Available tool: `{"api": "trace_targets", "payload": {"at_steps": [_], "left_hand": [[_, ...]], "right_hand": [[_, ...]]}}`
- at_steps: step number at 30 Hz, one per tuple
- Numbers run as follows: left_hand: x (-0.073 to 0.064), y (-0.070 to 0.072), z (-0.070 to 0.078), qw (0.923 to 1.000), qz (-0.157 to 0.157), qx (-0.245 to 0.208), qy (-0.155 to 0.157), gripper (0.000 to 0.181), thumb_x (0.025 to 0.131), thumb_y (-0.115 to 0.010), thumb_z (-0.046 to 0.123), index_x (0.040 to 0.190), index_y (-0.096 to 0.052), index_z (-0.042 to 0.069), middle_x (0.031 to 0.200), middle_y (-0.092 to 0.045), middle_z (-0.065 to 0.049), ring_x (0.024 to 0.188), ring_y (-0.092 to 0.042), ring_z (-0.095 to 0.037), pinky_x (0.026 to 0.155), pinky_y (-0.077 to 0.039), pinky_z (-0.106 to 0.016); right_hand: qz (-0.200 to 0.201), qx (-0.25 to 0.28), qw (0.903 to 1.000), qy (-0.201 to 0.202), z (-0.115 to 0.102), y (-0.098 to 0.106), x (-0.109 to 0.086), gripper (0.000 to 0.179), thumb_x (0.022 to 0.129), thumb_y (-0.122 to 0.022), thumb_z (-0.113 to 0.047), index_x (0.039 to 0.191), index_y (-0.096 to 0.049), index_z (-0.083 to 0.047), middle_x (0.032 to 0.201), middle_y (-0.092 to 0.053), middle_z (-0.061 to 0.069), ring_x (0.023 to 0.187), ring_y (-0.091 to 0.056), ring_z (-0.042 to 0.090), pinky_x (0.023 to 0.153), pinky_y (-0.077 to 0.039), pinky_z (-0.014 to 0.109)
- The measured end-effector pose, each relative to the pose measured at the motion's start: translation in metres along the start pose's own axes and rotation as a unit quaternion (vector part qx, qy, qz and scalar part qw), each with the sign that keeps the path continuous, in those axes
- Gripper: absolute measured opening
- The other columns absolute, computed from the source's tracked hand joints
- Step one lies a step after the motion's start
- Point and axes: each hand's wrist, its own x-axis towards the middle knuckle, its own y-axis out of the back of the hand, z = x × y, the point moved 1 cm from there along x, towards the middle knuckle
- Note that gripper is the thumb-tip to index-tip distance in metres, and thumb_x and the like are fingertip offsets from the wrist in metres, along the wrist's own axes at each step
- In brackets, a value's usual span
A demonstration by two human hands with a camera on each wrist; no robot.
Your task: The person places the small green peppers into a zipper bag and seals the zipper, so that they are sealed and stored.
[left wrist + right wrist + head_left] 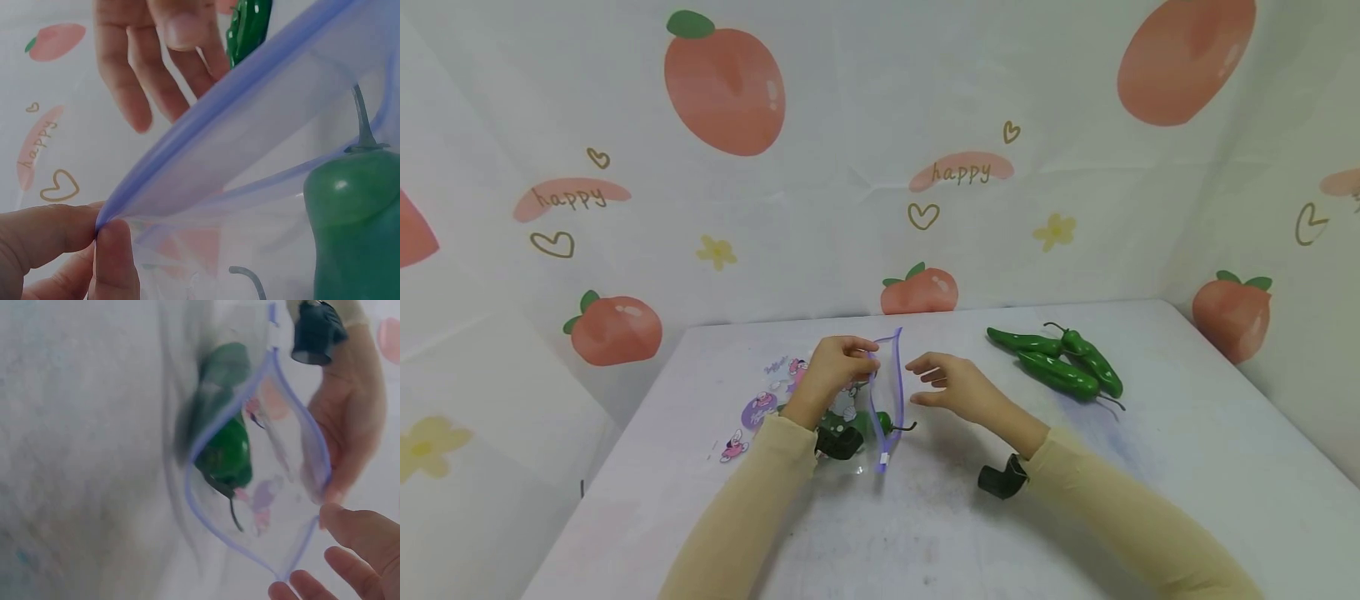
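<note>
A clear zip bag (848, 407) with a purple-edged mouth and cartoon prints lies near the middle of the table, its mouth gaping to the right. My left hand (835, 371) pinches the purple rim (156, 159) between thumb and fingers. Inside the bag is a green pepper (356, 219), its stem poking toward the opening; another curved stem (253, 281) shows lower in the left wrist view. My right hand (958, 390) hovers just right of the mouth, fingers loosely bent and holding nothing. In the right wrist view its fingertips (303, 581) are right at the rim.
Three green peppers (1060, 375) lie together at the back right of the white table (910, 533). A cloth backdrop (842, 192) printed with fruit and hearts stands behind it. Each wrist carries a small black camera (1002, 479).
</note>
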Motion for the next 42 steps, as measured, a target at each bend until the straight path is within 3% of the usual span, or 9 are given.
{"api": "trace_targets", "payload": {"at_steps": [6, 11, 20, 27, 37, 42], "left_hand": [[0.0, 0.0, 0.0, 1.0, 0.001, 0.006, 0.003, 0.025, 0.084, -0.074, 0.007, 0.109, -0.071, 0.002, 0.087, -0.066, -0.007, 0.079, -0.069, -0.025, 0.058, -0.048, -0.024], [0.001, 0.0, -0.001, 0.9999, -0.002, -0.001, 0.01, 0.025, 0.085, -0.072, 0.005, 0.11, -0.07, 0.001, 0.089, -0.063, -0.008, 0.079, -0.068, -0.021, 0.071, -0.057, -0.026], [0.002, 0.001, -0.002, 1.0, 0.002, 0.0, 0.005, 0.026, 0.084, -0.073, 0.006, 0.109, -0.071, 0.002, 0.088, -0.064, -0.007, 0.083, -0.07, -0.025, 0.071, -0.057, -0.028], [0.003, 0.001, -0.003, 0.9999, 0.0, -0.01, 0.009, 0.024, 0.085, -0.072, 0.004, 0.109, -0.07, 0.001, 0.091, -0.064, -0.009, 0.083, -0.069, -0.023, 0.08, -0.058, -0.033], [0.004, 0.001, -0.003, 0.9999, 0.005, -0.005, 0.012, 0.025, 0.085, -0.073, 0.005, 0.109, -0.07, 0.002, 0.089, -0.064, -0.008, 0.092, -0.069, -0.033, 0.076, -0.058, -0.03], [0.004, 0.001, -0.004, 0.9999, 0.003, 0.002, 0.015, 0.025, 0.085, -0.073, 0.007, 0.11, -0.071, 0.003, 0.09, -0.064, -0.007, 0.086, -0.07, -0.028, 0.07, -0.056, -0.027]], "right_hand": [[0.033, 0.005, 0.9994, -0.009, 0.002, 0.016, -0.002, 0.042, 0.083, -0.077, -0.016, 0.121, -0.063, -0.009, 0.121, -0.064, 0.013, 0.111, -0.064, 0.032, 0.096, -0.051, 0.044], [0.057, 0.001, 0.998, -0.029, 0.007, 0.03, -0.005, 0.044, 0.083, -0.077, -0.02, 0.124, -0.062, -0.011, 0.123, -0.064, 0.013, 0.112, -0.063, 0.031, 0.098, -0.05, 0.045], [0.08, 0.005, 0.9956, -0.049, 0.011, 0.048, -0.01, 0.046, 0.084, -0.077, -0.022, 0.125, -0.061, -0.011, 0.124, -0.063, 0.012, 0.115, -0.061, 0.031, 0.099, -0.049, 0.046], [0.092, -0.001, 0.9943, -0.054, 0.014, 0.056, -0.011, 0.045, 0.086, -0.074, -0.02, 0.127, -0.059, -0.008, 0.126, -0.061, 0.015, 0.117, -0.059, 0.034, 0.1, -0.047, 0.048], [0.095, 0.002, 0.9936, -0.061, 0.02, 0.07, -0.016, 0.047, 0.088, -0.072, -0.024, 0.129, -0.057, -0.008, 0.131, -0.058, 0.017, 0.122, -0.056, 0.034, 0.1, -0.047, 0.049], [0.103, 0.0, 0.992, -0.073, 0.027, 0.078, -0.02, 0.048, 0.089, -0.071, -0.026, 0.13, -0.056, -0.008, 0.134, -0.057, 0.015, 0.124, -0.055, 0.034, 0.097, -0.049, 0.05]]}}
